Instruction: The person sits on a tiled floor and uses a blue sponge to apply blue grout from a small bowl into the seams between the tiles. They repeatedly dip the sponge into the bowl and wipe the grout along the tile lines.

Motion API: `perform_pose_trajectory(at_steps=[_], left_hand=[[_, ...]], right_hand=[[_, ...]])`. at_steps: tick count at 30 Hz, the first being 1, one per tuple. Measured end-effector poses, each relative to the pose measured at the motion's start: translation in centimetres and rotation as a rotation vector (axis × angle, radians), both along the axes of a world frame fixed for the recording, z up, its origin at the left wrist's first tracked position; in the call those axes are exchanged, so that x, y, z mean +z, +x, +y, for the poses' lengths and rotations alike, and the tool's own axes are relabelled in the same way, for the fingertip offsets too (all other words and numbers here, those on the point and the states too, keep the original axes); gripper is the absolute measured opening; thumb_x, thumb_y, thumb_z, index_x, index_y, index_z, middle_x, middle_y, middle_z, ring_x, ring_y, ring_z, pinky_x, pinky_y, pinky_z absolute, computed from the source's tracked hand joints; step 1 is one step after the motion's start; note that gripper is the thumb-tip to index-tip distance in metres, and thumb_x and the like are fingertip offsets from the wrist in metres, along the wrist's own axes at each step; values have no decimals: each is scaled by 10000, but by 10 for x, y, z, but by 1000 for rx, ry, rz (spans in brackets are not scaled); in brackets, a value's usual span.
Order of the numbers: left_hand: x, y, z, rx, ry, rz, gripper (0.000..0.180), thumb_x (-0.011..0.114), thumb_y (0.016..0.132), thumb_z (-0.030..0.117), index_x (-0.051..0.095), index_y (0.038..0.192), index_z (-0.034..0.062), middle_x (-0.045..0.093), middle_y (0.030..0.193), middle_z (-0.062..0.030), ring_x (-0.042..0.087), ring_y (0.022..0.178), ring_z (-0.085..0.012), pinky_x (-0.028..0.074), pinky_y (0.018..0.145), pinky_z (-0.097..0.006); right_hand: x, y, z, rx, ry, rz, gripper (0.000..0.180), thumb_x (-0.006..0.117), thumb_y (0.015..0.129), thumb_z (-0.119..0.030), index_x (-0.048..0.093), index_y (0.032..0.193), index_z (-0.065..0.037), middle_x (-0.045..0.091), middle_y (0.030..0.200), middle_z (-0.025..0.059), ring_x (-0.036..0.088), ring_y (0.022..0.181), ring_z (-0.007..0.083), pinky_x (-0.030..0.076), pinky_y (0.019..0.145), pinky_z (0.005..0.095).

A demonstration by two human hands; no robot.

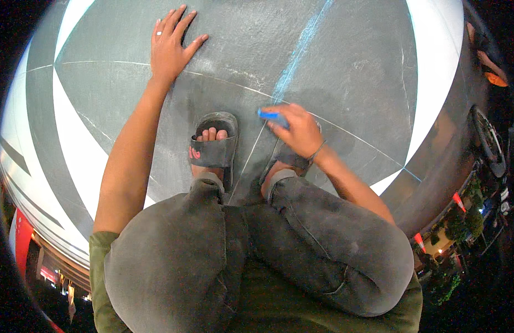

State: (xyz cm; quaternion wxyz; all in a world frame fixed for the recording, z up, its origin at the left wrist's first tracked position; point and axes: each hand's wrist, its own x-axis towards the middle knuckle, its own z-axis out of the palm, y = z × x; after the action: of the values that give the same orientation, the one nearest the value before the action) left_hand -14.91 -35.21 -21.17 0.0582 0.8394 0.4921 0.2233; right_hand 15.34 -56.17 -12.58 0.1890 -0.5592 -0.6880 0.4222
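Note:
My left hand [171,50] lies flat on the dark grey pavement [229,33], fingers spread, with a ring on one finger. Ahead of my right foot, my right hand [297,127] grips a stick of blue chalk [270,115]. Motion blurs its fingers a little, and part of the chalk is hidden in the grip. A broad blue chalk streak [297,58] runs from just beyond this hand toward the top edge. Thin white lines [251,90] cross near the chalk, one curving sideways and one running back between my feet.
My feet stand in black slide sandals [215,152], close behind the lines. White painted areas [437,72] border the grey surface on both sides. At the right are a wheel [488,141], orange cones [459,201] and part of another person [487,61].

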Motion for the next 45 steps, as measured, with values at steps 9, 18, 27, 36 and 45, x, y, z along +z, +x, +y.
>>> perform_pose_trajectory(at_steps=[9,18,27,36,45], left_hand=[[-3,-4,0,3,9,-4,611,752,894,476,618,1422,199,511,1559,-44,452,1452,-299,299,1215,-540],[-1,-3,-1,11,4,-10,608,751,893,480,625,1418,200,516,1554,-40,449,1452,-294,299,1215,-527],[0,-4,0,-2,13,-11,591,738,904,485,632,1412,202,516,1556,-43,454,1451,-292,296,1216,-522],[12,3,0,12,-69,-19,621,772,861,421,626,1389,128,519,1526,-129,458,1429,-341,314,1205,-532],[13,3,-1,30,-101,-21,642,789,839,383,617,1384,91,517,1518,-163,463,1414,-365,325,1198,-523]], right_hand=[[-18,9,6,-76,162,-152,474,797,815,-141,707,1279,-174,711,1069,102,677,979,315,564,860,425],[13,20,13,13,-36,-401,404,773,808,-132,714,1206,-158,703,1019,145,684,950,355,562,818,447],[7,28,35,-384,-294,-183,282,769,824,-164,749,1096,-95,740,931,177,711,822,372,567,767,465],[2,15,45,100,218,-343,489,767,735,-31,716,1211,-133,711,1190,20,623,1011,270,537,886,374],[-12,18,-8,280,311,-505,508,729,747,-81,696,1251,-141,666,1285,-24,595,1010,232,524,852,380]])
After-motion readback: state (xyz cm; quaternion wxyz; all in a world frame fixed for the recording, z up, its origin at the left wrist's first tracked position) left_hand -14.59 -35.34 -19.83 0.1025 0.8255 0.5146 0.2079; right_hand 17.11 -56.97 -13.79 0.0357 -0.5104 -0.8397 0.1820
